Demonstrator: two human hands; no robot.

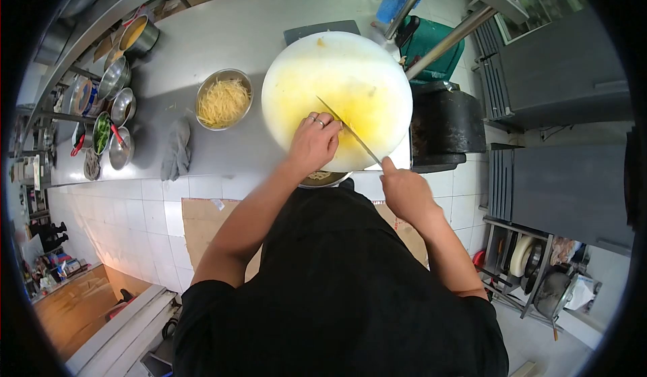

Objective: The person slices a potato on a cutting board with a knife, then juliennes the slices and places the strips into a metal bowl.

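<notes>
My right hand (408,191) grips the handle of a kitchen knife (361,141) at the near right of a round white cutting board (381,73). The blade slants up and left across the board. Curled fingers of my left hand (315,142), one with a ring, press down on the board close beside the blade; whatever lies under them is hidden. Yellow stains cover much of the board. To its left stands a metal bowl (219,128) of pale yellow shredded strips (224,102). Another metal bowl (328,182) is partly tucked below the board's near edge, with pale bits inside.
A crumpled grey cloth (176,149) lies on the steel counter (195,26). Several metal bowls and a pot (139,36) line its left side. A dark, blackened container (446,124) stands right of the board. Metal rails (448,36) cross at the upper right. Another person is partly visible across the counter.
</notes>
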